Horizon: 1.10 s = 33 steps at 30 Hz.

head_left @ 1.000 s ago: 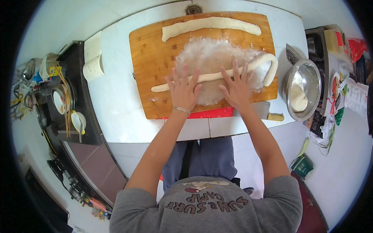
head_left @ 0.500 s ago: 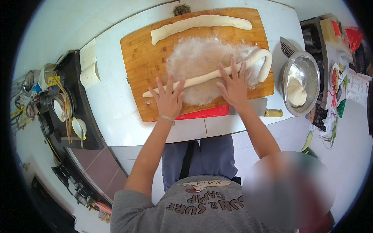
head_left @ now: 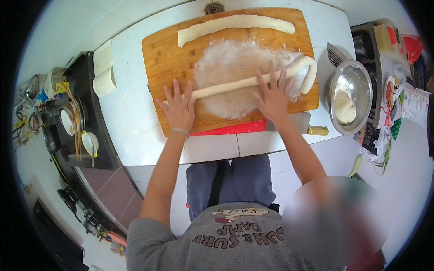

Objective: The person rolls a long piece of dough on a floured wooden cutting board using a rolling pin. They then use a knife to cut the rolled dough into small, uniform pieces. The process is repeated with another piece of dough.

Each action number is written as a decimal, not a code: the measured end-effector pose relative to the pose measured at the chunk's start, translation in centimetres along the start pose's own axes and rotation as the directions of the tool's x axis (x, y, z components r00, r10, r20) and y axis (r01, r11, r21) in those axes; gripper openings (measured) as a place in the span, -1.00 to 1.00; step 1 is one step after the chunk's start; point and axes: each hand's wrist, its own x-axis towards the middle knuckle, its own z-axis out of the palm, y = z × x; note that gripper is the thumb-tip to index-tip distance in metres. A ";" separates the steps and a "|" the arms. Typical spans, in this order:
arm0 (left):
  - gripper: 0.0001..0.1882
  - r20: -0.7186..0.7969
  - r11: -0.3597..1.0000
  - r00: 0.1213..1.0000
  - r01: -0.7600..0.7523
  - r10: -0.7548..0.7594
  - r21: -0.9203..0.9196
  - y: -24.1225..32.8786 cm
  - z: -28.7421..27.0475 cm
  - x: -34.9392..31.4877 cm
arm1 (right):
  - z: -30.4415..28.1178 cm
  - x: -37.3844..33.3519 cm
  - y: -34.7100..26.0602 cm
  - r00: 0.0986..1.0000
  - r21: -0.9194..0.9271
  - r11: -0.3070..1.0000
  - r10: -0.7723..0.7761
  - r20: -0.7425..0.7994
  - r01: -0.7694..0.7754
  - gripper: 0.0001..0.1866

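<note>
A long dough rope (head_left: 230,86) lies slantwise across a wooden board (head_left: 162,58), its right end hooked back toward me. My left hand (head_left: 180,108) rests with fingers spread over the thin left end, partly hiding it. Farther right, my right hand (head_left: 273,95) lies flat with fingers apart on the rope, short of the bend. Neither hand grips the dough. White flour (head_left: 235,56) covers the middle of the board. A second, thicker dough strip (head_left: 235,26) stretches along the board's far edge, untouched.
A steel bowl (head_left: 357,74) with a dough lump (head_left: 344,108) stands right of the board, beside a slotted utensil (head_left: 335,53). A knife (head_left: 317,130) and something flat and red (head_left: 230,128) lie by the board's near edge. Bowls and chopsticks (head_left: 76,122) are at left.
My left hand has slid left along the rope, onto its end. My right hand has hardly moved and stays on the dough.
</note>
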 end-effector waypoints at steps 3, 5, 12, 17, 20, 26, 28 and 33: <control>-0.44 -0.138 0.983 0.976 0.176 -0.168 0.045 0.0 -0.4 5.0 | 0.2 5.2 0.7 0.995 -0.006 0.999 -0.042 -0.096 0.041 -0.35; -0.42 -0.340 0.979 0.919 0.203 -0.198 -0.020 2.0 -1.2 10.1 | 0.9 9.6 0.2 0.973 -0.013 1.000 -0.010 -0.230 0.008 -0.35; -0.44 -0.044 0.984 0.987 -0.157 0.154 -0.079 11.6 1.1 8.5 | 3.6 8.8 0.6 0.971 -0.005 0.995 -0.097 -0.219 0.099 -0.43; -0.48 -0.056 0.943 0.954 -0.300 0.295 -0.144 10.0 1.2 -0.5 | 0.0 0.4 0.8 0.998 0.013 1.000 -0.017 -0.054 0.018 -0.44; -0.46 -0.032 0.999 0.999 -0.030 0.029 -0.011 10.2 0.1 5.7 | 0.6 4.3 0.6 0.985 -0.001 0.999 -0.040 -0.167 0.041 -0.43; -0.47 -0.171 0.999 0.984 -0.052 0.051 -0.005 7.4 0.2 9.6 | 3.5 11.1 1.0 0.950 -0.017 0.999 -0.036 -0.311 0.032 -0.37; -0.48 -0.024 0.987 0.987 -0.159 0.159 -0.005 6.8 0.0 3.4 | 2.2 7.2 0.2 0.984 0.016 0.999 -0.044 -0.175 0.047 -0.35; -0.48 0.070 0.972 0.970 -0.227 0.231 -0.060 6.1 0.1 -2.8 | 0.6 -1.1 -1.5 0.997 0.054 0.998 0.034 -0.070 -0.030 -0.34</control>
